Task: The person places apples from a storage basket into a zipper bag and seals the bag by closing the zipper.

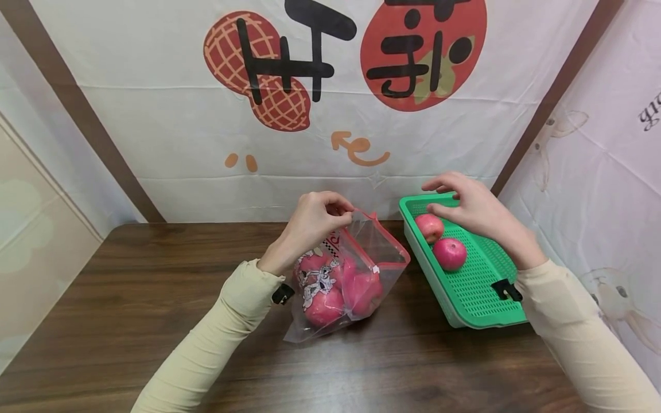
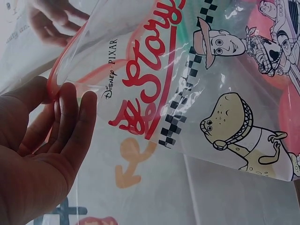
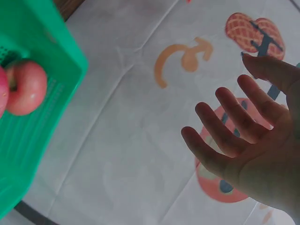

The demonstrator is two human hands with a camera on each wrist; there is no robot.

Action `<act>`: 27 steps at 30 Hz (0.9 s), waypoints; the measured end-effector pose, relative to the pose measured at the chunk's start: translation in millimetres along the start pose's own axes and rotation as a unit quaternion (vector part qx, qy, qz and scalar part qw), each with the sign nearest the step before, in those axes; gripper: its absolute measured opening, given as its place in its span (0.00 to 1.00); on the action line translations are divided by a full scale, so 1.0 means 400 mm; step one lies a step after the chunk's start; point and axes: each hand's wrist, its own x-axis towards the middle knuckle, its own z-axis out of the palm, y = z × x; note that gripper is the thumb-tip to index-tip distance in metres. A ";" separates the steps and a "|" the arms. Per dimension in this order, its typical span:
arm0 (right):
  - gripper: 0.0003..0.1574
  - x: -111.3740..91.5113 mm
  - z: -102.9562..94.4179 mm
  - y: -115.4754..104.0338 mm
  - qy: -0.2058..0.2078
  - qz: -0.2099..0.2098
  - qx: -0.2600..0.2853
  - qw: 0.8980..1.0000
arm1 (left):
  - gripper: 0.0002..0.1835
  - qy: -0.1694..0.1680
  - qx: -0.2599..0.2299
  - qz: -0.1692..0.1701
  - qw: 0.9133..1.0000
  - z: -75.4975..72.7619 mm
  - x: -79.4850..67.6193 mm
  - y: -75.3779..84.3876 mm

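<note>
My left hand (image 1: 320, 221) pinches the red-edged rim of a clear plastic zip bag (image 1: 384, 235) printed with cartoon figures; the left wrist view shows thumb and fingers on that edge. Several red apples (image 1: 325, 307) lie inside the bag, which stands on the table with its mouth open. Above the green basket (image 1: 482, 298) hovers my right hand (image 1: 472, 206), its fingers spread and holding nothing. Beneath it, two apples sit in the basket: one apple (image 1: 430, 228) near the back corner, the other apple (image 1: 450, 254) just in front.
A dark wooden table (image 1: 155, 298) carries the bag and the basket. Behind it hangs a white printed cloth (image 1: 175, 115), and another printed cloth (image 1: 609, 189) borders the right side close to the basket.
</note>
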 end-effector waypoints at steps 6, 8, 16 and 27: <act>0.27 0.009 0.000 0.047 0.004 0.021 -0.015 1.000 | 0.08 -0.001 -0.001 -0.002 1.000 0.001 -0.002 0.002; 0.27 0.012 0.002 0.063 0.007 0.021 -0.020 1.000 | 0.08 0.000 0.000 -0.001 1.000 0.002 -0.002 0.003; 0.27 0.016 0.008 0.117 -0.012 0.027 -0.021 0.999 | 0.08 -0.003 0.001 0.000 1.000 0.005 0.000 0.004; 0.27 0.016 0.042 0.207 -0.046 0.045 -0.025 0.998 | 0.08 -0.003 0.004 0.005 1.000 0.012 -0.002 0.005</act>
